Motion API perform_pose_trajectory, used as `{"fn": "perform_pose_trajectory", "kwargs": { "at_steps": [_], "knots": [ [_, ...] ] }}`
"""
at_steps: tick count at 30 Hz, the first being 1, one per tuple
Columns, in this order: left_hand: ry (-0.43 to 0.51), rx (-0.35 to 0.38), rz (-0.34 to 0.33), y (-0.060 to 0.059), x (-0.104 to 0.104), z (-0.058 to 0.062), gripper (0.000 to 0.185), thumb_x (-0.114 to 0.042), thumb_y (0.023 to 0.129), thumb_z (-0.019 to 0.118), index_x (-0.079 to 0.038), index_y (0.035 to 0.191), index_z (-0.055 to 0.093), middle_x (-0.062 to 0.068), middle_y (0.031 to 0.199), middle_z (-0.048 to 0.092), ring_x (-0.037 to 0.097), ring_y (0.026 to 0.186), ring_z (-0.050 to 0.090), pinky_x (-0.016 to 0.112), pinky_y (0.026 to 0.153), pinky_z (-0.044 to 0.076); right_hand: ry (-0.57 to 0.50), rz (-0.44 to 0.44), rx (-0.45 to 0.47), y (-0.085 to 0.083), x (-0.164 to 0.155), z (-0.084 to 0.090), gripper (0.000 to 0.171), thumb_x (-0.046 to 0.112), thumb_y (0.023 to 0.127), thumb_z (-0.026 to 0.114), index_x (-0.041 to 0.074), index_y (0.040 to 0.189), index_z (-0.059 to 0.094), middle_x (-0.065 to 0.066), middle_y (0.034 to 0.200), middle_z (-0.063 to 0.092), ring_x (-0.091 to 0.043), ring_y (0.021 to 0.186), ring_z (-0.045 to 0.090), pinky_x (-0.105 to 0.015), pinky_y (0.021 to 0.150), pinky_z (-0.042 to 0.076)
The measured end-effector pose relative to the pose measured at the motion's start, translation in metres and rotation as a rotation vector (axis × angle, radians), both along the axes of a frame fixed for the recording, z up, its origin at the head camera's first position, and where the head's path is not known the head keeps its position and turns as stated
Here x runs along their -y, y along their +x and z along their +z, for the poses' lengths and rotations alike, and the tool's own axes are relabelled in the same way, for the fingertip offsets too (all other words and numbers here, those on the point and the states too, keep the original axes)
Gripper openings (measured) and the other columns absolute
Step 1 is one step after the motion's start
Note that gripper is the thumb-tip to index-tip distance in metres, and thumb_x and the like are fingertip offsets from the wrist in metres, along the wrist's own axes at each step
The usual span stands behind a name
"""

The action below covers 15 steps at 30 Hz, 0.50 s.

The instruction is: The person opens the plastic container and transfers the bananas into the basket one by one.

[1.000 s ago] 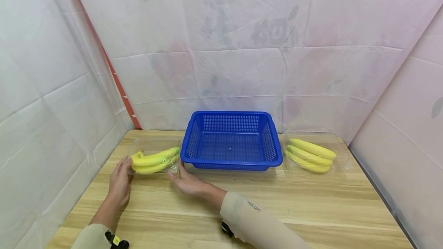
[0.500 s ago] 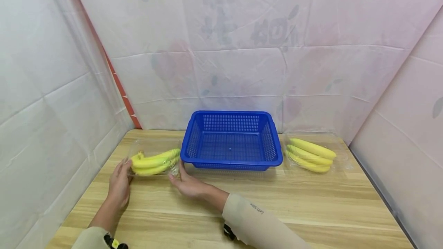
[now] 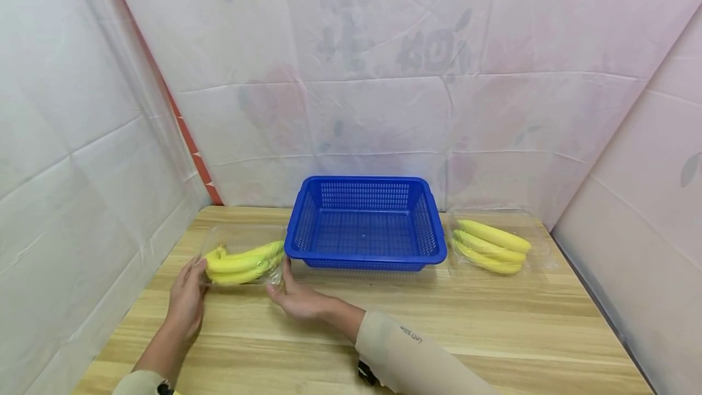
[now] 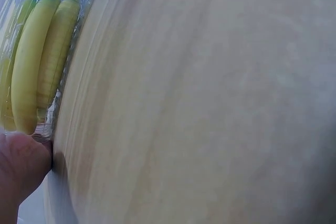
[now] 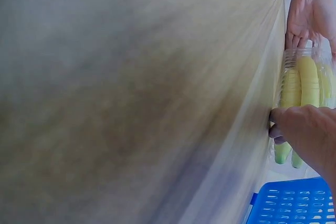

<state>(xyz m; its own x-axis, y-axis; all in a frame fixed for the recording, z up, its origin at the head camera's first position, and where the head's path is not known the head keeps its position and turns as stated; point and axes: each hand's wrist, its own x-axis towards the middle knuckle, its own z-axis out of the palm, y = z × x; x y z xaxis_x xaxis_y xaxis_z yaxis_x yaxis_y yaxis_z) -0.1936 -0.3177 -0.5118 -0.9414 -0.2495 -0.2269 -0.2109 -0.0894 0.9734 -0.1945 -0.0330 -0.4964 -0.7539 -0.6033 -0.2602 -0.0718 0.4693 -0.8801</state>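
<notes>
A clear plastic box (image 3: 247,234) with several yellow bananas (image 3: 241,267) in it is at the left of the table. My left hand (image 3: 185,300) grips its left end, the thumb along the near side. At the near right corner my right hand (image 3: 300,301) holds the same box between thumb and fingers. Seen from the left wrist, the bananas (image 4: 37,61) show through the plastic, tips toward the far end. In the right wrist view my right hand (image 5: 304,135) crosses the box, covering part of it. Fingers behind and under the box are hidden.
A blue plastic basket (image 3: 296,253) stands at the back middle, close against the box's right side. Right of it lies a second clear box (image 3: 540,242) with several bananas. White sheets (image 3: 384,120) wall the wooden table (image 3: 439,322) at the back and sides.
The box with bananas has moved slightly toward me, with both hands still holding it. Basket and second box have stayed in place.
</notes>
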Motion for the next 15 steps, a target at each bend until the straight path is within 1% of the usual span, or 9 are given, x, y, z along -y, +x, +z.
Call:
{"fn": "perform_pose_trajectory", "kwargs": {
  "at_steps": [4, 6, 9, 12, 15],
  "knots": [
    [-0.013, -0.002, -0.023, 0.004, -0.001, 0.001, 0.082, -0.058, 0.111, 0.044, -0.02, 0.174, 0.006, -0.007, 0.182, -0.001, 0.018, 0.17, 0.004, 0.035, 0.139, 0.008, -0.021, 0.004, 0.0, 0.003, -0.002, 0.001, 0.089, 0.064, 0.111, 0.034, 0.035, 0.164, -0.031, -0.015, 0.181, 0.002, -0.044, 0.159, 0.037, -0.055, 0.134, 0.027],
    [-0.019, -0.012, -0.039, 0.006, -0.002, 0.001, 0.082, -0.058, 0.112, 0.043, -0.019, 0.174, 0.004, -0.007, 0.182, -0.002, 0.019, 0.17, 0.003, 0.036, 0.139, 0.006, -0.031, 0.008, -0.003, 0.005, -0.003, 0.0, 0.09, 0.064, 0.111, 0.035, 0.033, 0.164, -0.032, -0.015, 0.181, -0.002, -0.043, 0.16, 0.034, -0.054, 0.134, 0.026],
    [-0.01, -0.005, -0.035, 0.01, -0.002, 0.0, 0.081, -0.057, 0.112, 0.042, -0.02, 0.174, 0.005, -0.007, 0.182, 0.0, 0.018, 0.169, 0.005, 0.035, 0.139, 0.008, -0.039, 0.021, -0.011, 0.009, -0.003, -0.001, 0.092, 0.063, 0.111, 0.035, 0.029, 0.165, -0.032, -0.016, 0.18, -0.008, -0.042, 0.163, 0.027, -0.053, 0.136, 0.023],
    [-0.002, 0.022, -0.018, 0.013, -0.001, -0.001, 0.079, -0.058, 0.112, 0.042, -0.024, 0.174, 0.007, -0.008, 0.182, 0.003, 0.016, 0.169, 0.009, 0.034, 0.139, 0.011, -0.039, 0.034, -0.015, 0.015, -0.003, -0.001, 0.094, 0.062, 0.112, 0.035, 0.022, 0.166, -0.031, -0.019, 0.179, -0.008, -0.04, 0.165, 0.021, -0.051, 0.136, 0.02],
    [0.008, 0.052, -0.012, 0.016, -0.001, -0.001, 0.079, -0.059, 0.111, 0.043, -0.026, 0.173, 0.007, -0.009, 0.182, 0.003, 0.015, 0.169, 0.01, 0.033, 0.139, 0.011, -0.042, 0.021, 0.02, 0.021, -0.003, -0.001, 0.095, 0.063, 0.111, 0.036, 0.021, 0.167, -0.029, -0.02, 0.179, 0.0, -0.037, 0.167, 0.018, -0.051, 0.137, 0.018]
  ]
}}
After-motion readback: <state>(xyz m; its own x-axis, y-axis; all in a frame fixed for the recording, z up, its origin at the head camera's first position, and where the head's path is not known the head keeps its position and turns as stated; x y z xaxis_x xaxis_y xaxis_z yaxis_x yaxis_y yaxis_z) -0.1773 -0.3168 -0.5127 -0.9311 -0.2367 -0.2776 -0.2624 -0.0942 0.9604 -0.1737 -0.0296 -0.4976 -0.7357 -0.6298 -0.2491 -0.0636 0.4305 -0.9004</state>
